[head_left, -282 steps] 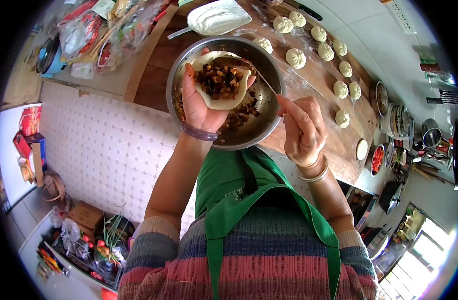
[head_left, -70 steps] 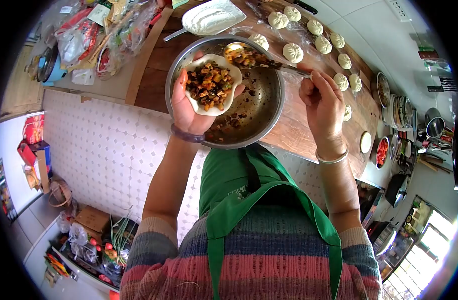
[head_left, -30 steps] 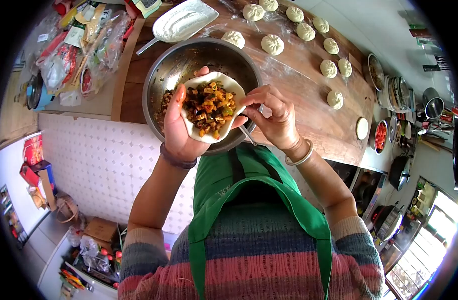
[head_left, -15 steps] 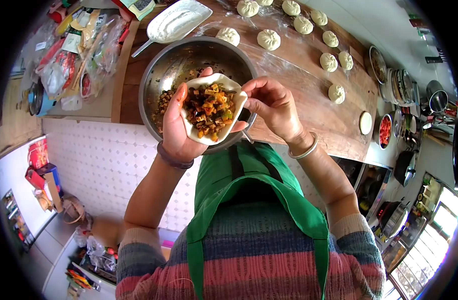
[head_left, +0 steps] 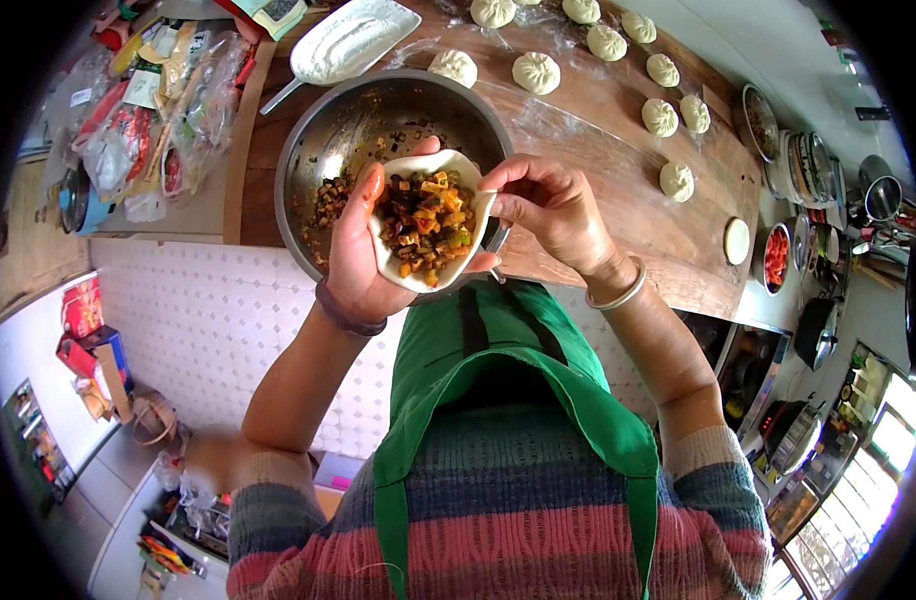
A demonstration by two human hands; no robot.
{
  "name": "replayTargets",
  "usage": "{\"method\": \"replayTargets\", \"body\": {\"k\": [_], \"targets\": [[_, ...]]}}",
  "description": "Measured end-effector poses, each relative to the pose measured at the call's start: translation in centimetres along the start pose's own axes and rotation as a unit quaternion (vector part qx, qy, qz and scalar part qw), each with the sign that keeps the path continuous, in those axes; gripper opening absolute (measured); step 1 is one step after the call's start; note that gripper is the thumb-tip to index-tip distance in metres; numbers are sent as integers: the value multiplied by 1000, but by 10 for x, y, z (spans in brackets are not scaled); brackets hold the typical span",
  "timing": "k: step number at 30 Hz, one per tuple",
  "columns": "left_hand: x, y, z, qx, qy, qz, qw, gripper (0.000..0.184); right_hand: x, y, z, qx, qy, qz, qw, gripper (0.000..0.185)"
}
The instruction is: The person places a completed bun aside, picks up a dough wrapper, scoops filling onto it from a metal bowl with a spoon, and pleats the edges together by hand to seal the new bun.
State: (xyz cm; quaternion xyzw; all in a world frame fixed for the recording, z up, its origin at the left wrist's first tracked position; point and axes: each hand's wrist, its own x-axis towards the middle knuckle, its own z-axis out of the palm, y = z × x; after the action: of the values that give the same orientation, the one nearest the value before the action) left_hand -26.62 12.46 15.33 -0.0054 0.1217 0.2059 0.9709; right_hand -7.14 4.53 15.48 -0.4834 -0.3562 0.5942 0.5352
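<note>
My left hand (head_left: pixel 356 262) cups a round dough wrapper (head_left: pixel 390 262) from below, over the steel bowl (head_left: pixel 296 130). A heap of diced filling (head_left: pixel 428 225) lies in the wrapper. My right hand (head_left: pixel 553 205) pinches the wrapper's right edge between thumb and fingertips. Loose filling shows in the bowl at its left side. Only the end of a spoon handle (head_left: pixel 497 275) sticks out at the bowl's lower right; the rest is hidden.
Several pleated buns (head_left: pixel 536 73) stand on the floured wooden board (head_left: pixel 618 150). A metal scoop of flour (head_left: pixel 353 40) lies behind the bowl. A flat dough round (head_left: pixel 737 241) and a bowl of red pieces (head_left: pixel 775 258) are at the right. Plastic bags (head_left: pixel 128 130) lie at the left.
The spoon has left my right hand and rests in the bowl. My right hand has moved left onto the wrapper's edge. The view has shifted, and the filling heap is larger than in the earliest frame.
</note>
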Motion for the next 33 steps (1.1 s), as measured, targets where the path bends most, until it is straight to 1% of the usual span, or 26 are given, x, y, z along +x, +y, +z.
{"method": "replayTargets", "body": {"k": [3, 6, 9, 12, 15, 20, 23, 26, 29, 32, 33], "targets": [[0, 0, 0, 7, 0, -5, 1000, 52, 3, 5, -3, -44, -11, -81, 996, 16], [1, 0, 1, 15, 2, -8, 1000, 52, 4, 3, -3, -58, -15, -86, 994, 15], [2, -1, 2, 9, 2, -13, 1000, 53, 3, 0, -5, 20, -24, -26, 999, 13], [0, -1, 2, 8, 6, -22, 1000, 54, 3, -6, -6, -3, -41, 4, 999, 12], [0, -1, 0, 16, 4, -31, 999, 55, 6, -3, -6, -28, -53, -63, 996, 12], [-1, 1, 1, 4, 11, -49, 999, 57, 5, -2, -7, -50, -53, -73, 995, 13], [-2, 3, 2, 44, 35, -48, 997, 55, 3, -1, -8, -72, -46, -80, 993, 14], [-5, 6, 4, 101, 81, -28, 991, 46, 1, -1, -6, -79, -37, -81, 993, 13], [-10, 12, 7, 170, 100, -41, 980, 41, 0, 5, -5, -80, -30, -88, 992, 13], [-11, 15, 13, 251, 117, -33, 960, 42, 0, 7, -3, -77, -28, -86, 993, 13], [-11, 16, 15, 257, 127, -39, 957, 42, -1, 6, -2, -77, -29, -83, 993, 13]]}}
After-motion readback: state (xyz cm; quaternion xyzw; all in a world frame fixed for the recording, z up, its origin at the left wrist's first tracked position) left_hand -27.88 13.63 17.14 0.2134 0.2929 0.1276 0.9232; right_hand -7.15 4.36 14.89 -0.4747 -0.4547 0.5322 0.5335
